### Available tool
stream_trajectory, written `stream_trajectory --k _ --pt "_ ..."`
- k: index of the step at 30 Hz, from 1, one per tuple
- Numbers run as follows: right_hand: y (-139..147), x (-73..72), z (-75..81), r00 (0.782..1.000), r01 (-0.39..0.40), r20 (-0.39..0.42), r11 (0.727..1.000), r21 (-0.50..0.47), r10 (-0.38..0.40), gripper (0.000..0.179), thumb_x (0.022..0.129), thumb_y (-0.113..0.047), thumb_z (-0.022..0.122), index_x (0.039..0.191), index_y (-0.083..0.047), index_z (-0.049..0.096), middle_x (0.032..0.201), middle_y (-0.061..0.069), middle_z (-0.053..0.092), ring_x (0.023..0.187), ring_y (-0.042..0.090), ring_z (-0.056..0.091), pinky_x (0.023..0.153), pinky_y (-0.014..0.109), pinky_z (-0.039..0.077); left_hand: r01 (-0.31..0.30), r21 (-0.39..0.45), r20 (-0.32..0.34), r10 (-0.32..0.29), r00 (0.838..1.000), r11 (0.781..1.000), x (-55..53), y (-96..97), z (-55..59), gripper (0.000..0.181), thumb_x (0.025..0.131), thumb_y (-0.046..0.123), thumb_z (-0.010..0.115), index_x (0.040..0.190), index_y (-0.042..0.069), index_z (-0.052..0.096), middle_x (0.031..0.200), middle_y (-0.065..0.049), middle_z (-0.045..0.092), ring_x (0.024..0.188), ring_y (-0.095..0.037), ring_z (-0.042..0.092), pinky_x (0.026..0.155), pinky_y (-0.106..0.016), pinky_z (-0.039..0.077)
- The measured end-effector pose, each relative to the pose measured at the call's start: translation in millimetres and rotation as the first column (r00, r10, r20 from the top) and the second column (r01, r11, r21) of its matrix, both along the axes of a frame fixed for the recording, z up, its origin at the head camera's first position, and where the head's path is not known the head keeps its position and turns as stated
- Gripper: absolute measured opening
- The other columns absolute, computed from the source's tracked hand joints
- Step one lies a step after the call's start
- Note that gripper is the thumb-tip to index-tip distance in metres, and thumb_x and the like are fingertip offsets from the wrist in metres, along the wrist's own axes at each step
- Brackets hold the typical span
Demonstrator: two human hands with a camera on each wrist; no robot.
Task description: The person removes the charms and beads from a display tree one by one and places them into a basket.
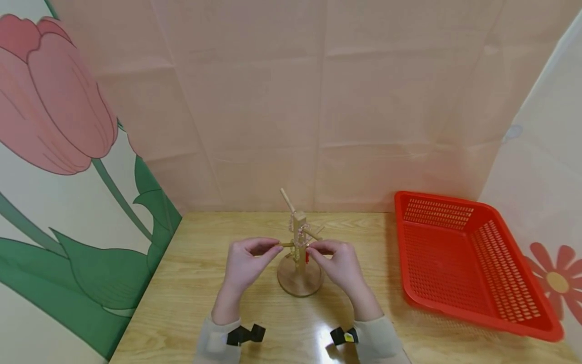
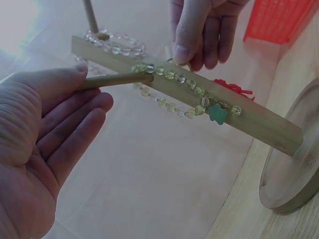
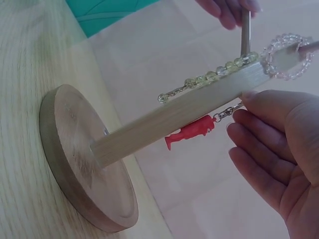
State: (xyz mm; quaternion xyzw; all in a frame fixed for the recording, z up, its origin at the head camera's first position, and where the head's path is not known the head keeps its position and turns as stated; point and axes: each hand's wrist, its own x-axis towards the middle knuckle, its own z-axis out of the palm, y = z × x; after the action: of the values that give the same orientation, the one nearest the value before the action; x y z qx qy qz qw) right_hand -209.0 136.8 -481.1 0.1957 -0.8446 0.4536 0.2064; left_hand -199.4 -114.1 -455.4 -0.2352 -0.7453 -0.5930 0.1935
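A red keychain hangs against the post of the wooden stand, on its right side. The upper end of its chain is hidden where the right hand pinches it between thumb and forefinger; whether it already circles a peg cannot be told. Left of the stand, the left hand pinches the end of a peg, covering its tip. A yellow-green bracelet with a green charm loops over that peg, and a pinkish bracelet hangs near the stand's top, its beads hard to make out from the head. Right of the stand sits a red basket; under the stand, the table runs out of frame.
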Motion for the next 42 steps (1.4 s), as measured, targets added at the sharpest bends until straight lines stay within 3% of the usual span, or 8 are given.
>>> stream_trajectory --k 14,18,25,29,42 --pt "4.3 -1.9 0.1 1.0 0.019 -0.002 1.0 -0.002 -0.019 0.005 0.091 -0.009 0.088 0.094 -0.007 0.084 0.091 0.002 0.081 0.081 0.015 0.077 0.072 0.038 0.067 -0.019 -0.016 0.035 0.02 0.999 1.0 1.9 -1.0 0.1 0.01 0.09 0.005 0.088 0.099 0.006 0.085 0.094 0.0 0.082 0.082 -0.016 0.079 0.075 -0.03 0.066" --pt "5.5 -2.1 -0.7 0.999 0.032 -0.023 0.999 0.003 -0.032 0.004 0.091 -0.008 0.088 0.093 -0.008 0.084 0.09 0.001 0.081 0.08 0.015 0.077 0.071 0.037 0.067 -0.018 -0.021 0.028 0.019 0.999 1.0 1.7 -1.4 -0.6 0.01 0.09 0.005 0.088 0.099 0.006 0.085 0.094 0.0 0.082 0.082 -0.015 0.079 0.075 -0.031 0.066" --pt "7.9 -2.8 -0.8 0.997 0.052 -0.06 0.999 -0.005 -0.053 0.006 0.089 -0.004 0.088 0.094 -0.007 0.084 0.089 0.002 0.081 0.08 0.019 0.078 0.069 0.047 0.066 -0.015 -0.014 0.014 0.015 1.0 1.0 1.6 -1.0 -0.3 0.01 0.089 0.004 0.088 0.099 0.005 0.085 0.094 -0.002 0.082 0.081 -0.014 0.079 0.075 -0.03 0.066" --pt "9.2 -2.6 1.1 0.995 0.067 -0.069 0.998 -0.004 -0.067 0.007 0.089 -0.004 0.088 0.093 -0.008 0.084 0.088 0.0 0.081 0.079 0.017 0.078 0.07 0.046 0.067 -0.015 -0.011 0.006 0.015 1.0 1.0 1.0 -0.7 -0.5 0.01 0.09 0.004 0.088 0.099 0.006 0.085 0.093 -0.003 0.082 0.081 -0.014 0.079 0.074 -0.029 0.066" --pt "13.5 -1.6 5.1 0.99 0.134 -0.049 0.991 -0.015 -0.134 0.009 0.09 -0.005 0.088 0.098 -0.004 0.084 0.092 0.006 0.081 0.082 0.023 0.078 0.071 0.047 0.067 -0.01 -0.016 0.003 0.01 1.0 1.0 0.5 -0.9 0.5 0.01 0.09 0.006 0.088 0.099 0.007 0.086 0.093 0.0 0.082 0.08 -0.015 0.079 0.073 -0.029 0.066"
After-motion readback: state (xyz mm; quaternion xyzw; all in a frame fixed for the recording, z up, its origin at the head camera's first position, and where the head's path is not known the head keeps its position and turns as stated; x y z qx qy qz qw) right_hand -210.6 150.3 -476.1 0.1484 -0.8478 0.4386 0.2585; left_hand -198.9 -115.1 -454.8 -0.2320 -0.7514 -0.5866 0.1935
